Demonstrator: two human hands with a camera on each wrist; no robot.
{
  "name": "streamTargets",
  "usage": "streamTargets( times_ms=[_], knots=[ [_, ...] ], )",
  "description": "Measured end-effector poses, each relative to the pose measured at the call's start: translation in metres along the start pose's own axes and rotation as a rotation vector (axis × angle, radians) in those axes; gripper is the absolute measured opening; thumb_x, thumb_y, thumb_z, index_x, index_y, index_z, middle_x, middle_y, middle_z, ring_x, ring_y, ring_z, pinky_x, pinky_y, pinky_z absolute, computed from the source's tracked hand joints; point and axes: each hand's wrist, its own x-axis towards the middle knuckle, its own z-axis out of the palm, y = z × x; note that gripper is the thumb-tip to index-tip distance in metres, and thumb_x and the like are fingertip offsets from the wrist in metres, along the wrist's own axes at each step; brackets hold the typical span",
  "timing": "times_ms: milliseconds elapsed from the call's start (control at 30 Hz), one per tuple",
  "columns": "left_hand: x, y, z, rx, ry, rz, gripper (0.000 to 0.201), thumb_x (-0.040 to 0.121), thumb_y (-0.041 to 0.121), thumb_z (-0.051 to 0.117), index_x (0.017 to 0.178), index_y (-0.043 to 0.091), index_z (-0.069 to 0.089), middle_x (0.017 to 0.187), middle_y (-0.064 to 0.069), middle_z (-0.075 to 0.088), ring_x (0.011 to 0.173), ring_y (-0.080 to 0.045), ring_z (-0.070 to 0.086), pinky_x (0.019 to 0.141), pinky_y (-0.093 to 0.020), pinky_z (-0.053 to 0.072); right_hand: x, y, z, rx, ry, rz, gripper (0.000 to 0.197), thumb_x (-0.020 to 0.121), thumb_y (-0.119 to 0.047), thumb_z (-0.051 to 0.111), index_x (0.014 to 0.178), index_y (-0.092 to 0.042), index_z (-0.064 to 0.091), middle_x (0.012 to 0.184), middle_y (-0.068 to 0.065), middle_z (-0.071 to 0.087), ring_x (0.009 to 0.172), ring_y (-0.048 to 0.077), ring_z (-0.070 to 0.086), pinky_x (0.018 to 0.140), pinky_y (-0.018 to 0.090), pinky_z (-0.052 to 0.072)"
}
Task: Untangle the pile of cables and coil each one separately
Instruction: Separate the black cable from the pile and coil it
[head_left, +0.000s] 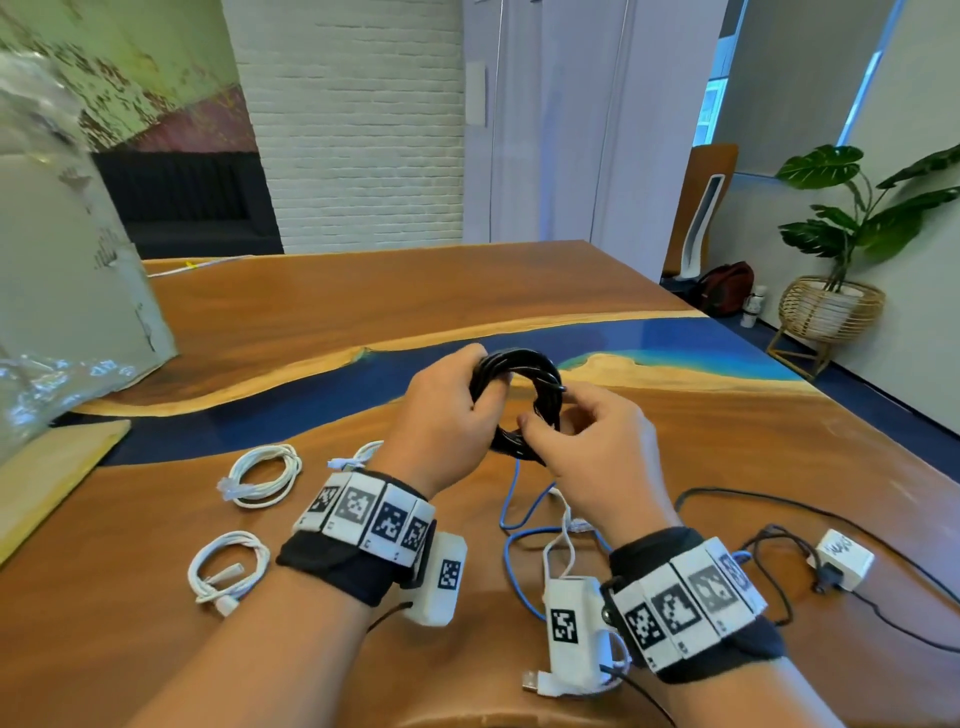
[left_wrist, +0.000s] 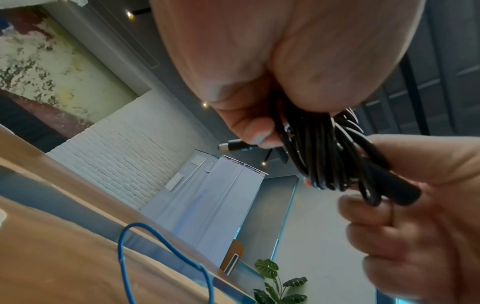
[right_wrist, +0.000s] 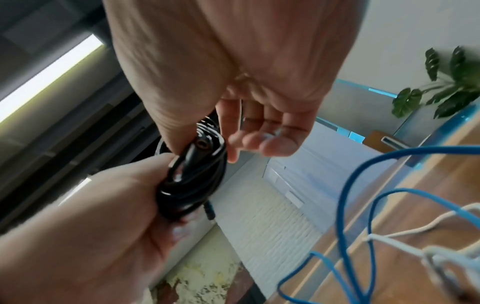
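A black cable (head_left: 540, 369) wound into a round coil hangs above the wooden table (head_left: 363, 296). My left hand (head_left: 467, 384) grips the coil's left side, fingers curled round the strands (left_wrist: 324, 148). My right hand (head_left: 550, 415) pinches the coil's lower right, where the thumb holds a black plug end (right_wrist: 200, 144) against the loops. Two coiled white cables (head_left: 265, 475) (head_left: 228, 571) lie at the left. A third white cable (head_left: 358, 454) is half hidden by my left wrist. Below my hands a blue cable (head_left: 511, 499) lies loose, with a white cable (head_left: 563, 525) across it.
A white charger (head_left: 844, 564) with a loose black cable (head_left: 779, 499) lies at the right, near the table's edge. A plastic-wrapped panel (head_left: 67, 260) and a light wooden board (head_left: 52, 467) stand at the left. A potted plant (head_left: 852, 234) is on the floor beyond.
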Motion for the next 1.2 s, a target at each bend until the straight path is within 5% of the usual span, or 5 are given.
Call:
streamTargets(
  times_ms=[300,600,800,1033,1200],
  knots=[
    [-0.003,0.005,-0.007,0.063,0.034,0.095,0.023,0.101,0.023,0.056,0.079,0.023,0.049,0.067,0.006,0.048,0.066,-0.009,0.048,0.054,-0.021,0.031,0.004,0.0,0.001,0.259,0.068,0.184,0.07,0.079,-0.021,0.088,0.142,-0.026,0.058,0.068,0.0,0.077,0.073,0.014,0.076,0.081,0.037,0.06],
    [-0.013,-0.008,-0.001,0.165,0.066,0.003,0.023,0.103,0.038,0.047,0.092,0.019,0.054,0.062,0.003,0.056,0.056,-0.016,0.054,0.052,-0.038,0.039,0.011,-0.006,-0.014,0.978,-0.309,0.596,0.011,0.105,-0.016,0.047,0.102,-0.018,0.057,0.062,-0.004,0.041,0.06,0.014,0.048,0.077,0.035,0.044],
    [-0.019,-0.009,0.007,-0.162,-0.052,-0.22,0.03,0.106,0.032,0.045,0.083,0.013,0.05,0.059,-0.009,0.061,0.048,-0.026,0.066,0.046,-0.034,0.049,0.018,-0.001,-0.028,0.801,-0.352,0.539,0.02,0.106,-0.009,0.044,0.124,-0.011,0.053,0.06,-0.003,0.04,0.041,0.007,0.027,0.062,0.033,0.014],
    [-0.016,-0.015,0.009,-0.251,-0.017,-0.26,0.03,0.105,0.032,0.047,0.082,0.013,0.05,0.053,0.0,0.051,0.044,-0.024,0.062,0.046,-0.031,0.043,0.017,-0.009,-0.04,0.626,-0.409,0.408,0.014,0.105,-0.003,0.047,0.105,-0.006,0.061,0.058,0.005,0.045,0.035,0.007,0.025,0.042,0.019,0.038],
    [-0.01,-0.024,0.003,-0.455,0.107,-0.354,0.033,0.105,0.025,0.05,0.084,0.0,0.054,0.06,-0.011,0.055,0.043,-0.023,0.057,0.046,-0.033,0.044,0.025,-0.006,-0.048,0.679,-0.326,0.432,0.018,0.105,0.0,0.044,0.107,-0.006,0.06,0.066,0.006,0.054,0.036,0.005,0.026,0.032,0.017,0.023]
  ],
)
